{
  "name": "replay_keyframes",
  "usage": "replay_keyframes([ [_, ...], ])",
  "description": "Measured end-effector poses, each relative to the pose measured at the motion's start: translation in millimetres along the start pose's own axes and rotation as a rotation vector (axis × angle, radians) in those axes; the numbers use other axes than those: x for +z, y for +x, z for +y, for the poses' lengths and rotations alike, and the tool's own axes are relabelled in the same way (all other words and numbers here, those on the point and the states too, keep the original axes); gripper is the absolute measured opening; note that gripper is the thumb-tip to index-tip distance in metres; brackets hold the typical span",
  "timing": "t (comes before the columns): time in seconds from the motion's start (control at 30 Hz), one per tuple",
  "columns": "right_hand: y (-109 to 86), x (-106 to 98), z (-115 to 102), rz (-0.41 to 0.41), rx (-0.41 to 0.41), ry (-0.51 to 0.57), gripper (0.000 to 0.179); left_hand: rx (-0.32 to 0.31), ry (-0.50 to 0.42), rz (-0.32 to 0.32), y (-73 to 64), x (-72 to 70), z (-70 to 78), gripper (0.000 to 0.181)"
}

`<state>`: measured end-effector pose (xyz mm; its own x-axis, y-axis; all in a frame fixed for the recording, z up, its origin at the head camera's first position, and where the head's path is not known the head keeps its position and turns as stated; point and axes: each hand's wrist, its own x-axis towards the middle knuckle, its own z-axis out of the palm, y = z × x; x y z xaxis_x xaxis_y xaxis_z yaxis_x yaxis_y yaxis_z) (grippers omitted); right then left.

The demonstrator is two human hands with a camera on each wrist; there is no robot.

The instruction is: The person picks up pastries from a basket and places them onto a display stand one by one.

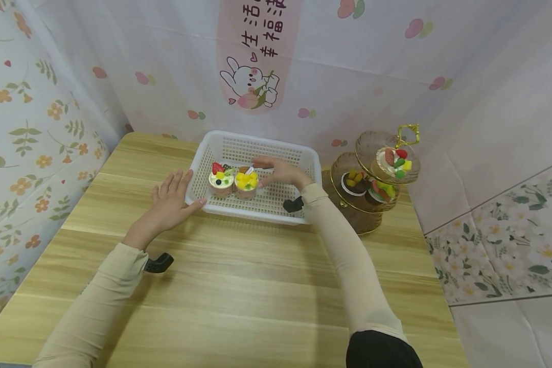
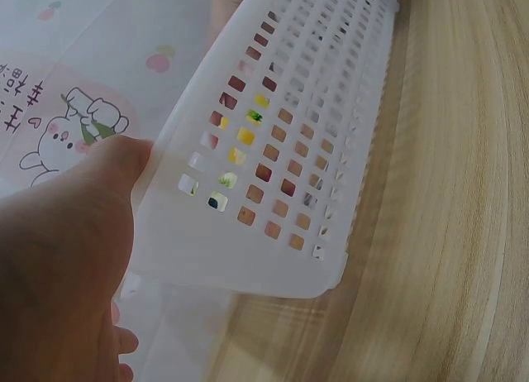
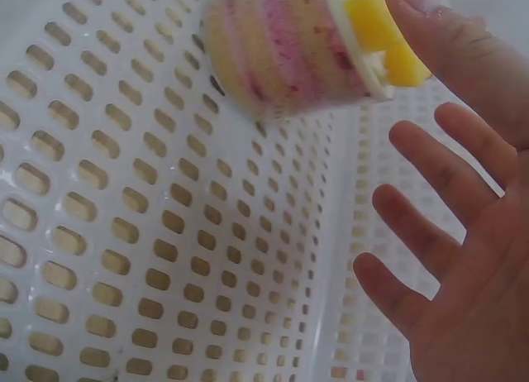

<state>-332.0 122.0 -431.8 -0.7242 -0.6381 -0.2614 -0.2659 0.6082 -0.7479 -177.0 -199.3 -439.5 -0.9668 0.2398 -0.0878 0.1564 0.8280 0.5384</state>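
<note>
A printed curtain (image 1: 165, 102) fills the upper part of the head view and closes the room behind the table (image 1: 239, 286). The table's side edges slant to the lower corners; the wide surface for moving lies at lower middle, between the sleeves (image 1: 98, 291). The white basket (image 1: 253, 214) sits at the centre, near the back edge. The tiered stand (image 1: 365, 146), bearing cakes (image 1: 390, 163), is just beside its right end and narrows the space there. The left hand (image 1: 171, 204), left of centre, has fingers loosely spread, thumb on the basket's rim. The right hand (image 1: 282, 171) is over the basket, relaxed and wide, its thumb near the yellow cup (image 1: 246, 192); whether they touch, I cannot tell. This cup and the berry cup (image 1: 222, 189) stand upright, side by side, in the basket's left half.
</note>
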Motion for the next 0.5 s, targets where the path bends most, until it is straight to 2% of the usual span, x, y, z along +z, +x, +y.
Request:
replay_keyframes([
  [0.2,2.8,5.4,0.6,-0.010,0.000,-0.027,0.079,-0.002,0.011,-0.011,-0.7,-1.6,0.9,0.092],
  [0.5,5.7,9.6,2.8,0.009,0.030,0.018,0.070,-0.008,0.012,0.004,0.3,-0.3,0.4,0.093],
])
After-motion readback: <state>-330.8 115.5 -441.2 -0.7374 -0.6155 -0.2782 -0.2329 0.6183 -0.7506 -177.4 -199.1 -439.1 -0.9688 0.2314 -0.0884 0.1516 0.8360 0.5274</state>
